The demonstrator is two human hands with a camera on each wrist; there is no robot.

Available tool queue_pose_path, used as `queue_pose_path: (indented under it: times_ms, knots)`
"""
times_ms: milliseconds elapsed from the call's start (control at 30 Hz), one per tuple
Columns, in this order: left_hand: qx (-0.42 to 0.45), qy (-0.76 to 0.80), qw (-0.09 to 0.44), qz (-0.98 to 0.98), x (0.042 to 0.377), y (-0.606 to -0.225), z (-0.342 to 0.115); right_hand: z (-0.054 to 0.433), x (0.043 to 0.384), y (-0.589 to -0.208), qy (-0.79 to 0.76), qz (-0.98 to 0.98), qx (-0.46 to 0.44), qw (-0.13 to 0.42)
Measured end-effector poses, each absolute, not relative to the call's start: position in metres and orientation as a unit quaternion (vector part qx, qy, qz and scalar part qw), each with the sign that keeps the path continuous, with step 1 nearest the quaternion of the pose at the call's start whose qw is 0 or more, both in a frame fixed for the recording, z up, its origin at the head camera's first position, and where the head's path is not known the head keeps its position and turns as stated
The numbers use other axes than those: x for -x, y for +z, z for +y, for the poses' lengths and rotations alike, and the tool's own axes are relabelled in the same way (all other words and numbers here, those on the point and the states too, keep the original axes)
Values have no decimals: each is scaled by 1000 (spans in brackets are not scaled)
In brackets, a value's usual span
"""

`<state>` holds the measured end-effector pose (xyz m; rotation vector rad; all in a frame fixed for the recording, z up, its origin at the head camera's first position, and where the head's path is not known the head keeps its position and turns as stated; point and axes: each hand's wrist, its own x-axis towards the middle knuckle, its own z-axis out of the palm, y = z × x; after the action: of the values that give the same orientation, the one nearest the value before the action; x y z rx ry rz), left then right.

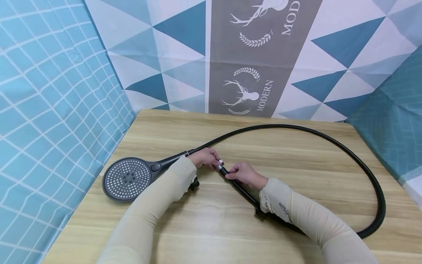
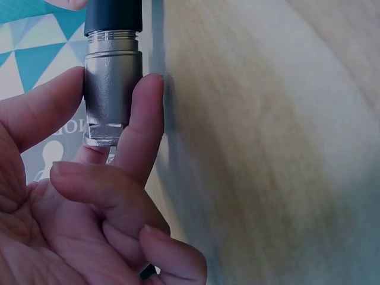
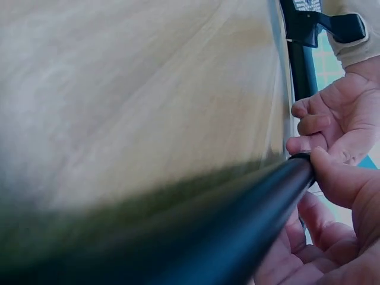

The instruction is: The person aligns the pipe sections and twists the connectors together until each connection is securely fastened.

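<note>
A black hose (image 1: pixel 283 126) loops across the wooden table, from the handle of a round dark-grey shower head (image 1: pixel 126 179) on the left round to its free end between the hands. My left hand (image 1: pixel 204 157) pinches the silver metal hose fitting (image 2: pixel 113 83) between thumb and a finger. In the left wrist view, a little screw thread shows where the fitting meets the black sleeve (image 2: pixel 114 15). Just behind the fitting, my right hand (image 1: pixel 245 174) grips the hose end between thumb and fingers. The left forearm covers part of the shower head's handle.
Blue tile-patterned sheeting (image 1: pixel 49 110) stands along the left edge, and a triangle-patterned backdrop (image 1: pixel 181 66) behind the table (image 1: pixel 211 231). At the right is teal sheeting (image 1: pixel 392 110). A small black device (image 1: pixel 194 184) sits at the left wrist.
</note>
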<state>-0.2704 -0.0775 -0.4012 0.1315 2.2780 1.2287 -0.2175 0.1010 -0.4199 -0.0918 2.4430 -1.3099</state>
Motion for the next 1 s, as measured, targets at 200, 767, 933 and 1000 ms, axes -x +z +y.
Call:
queue_pose_path:
  times_ms: [200, 767, 933, 1000]
  knots:
    - [-44, 451, 279, 847, 269, -401, -80, 101, 217, -421, -460, 867, 59, 182]
    - [-55, 431, 226, 872, 265, -402, -76, 152, 209, -374, -366, 888, 167, 223]
    - [-155, 393, 113, 899, 256, -380, -106, 188, 197, -361, -334, 906, 251, -70]
    - [-194, 364, 42, 910, 250, -365, -126, 203, 194, -360, -289, 891, 270, -224]
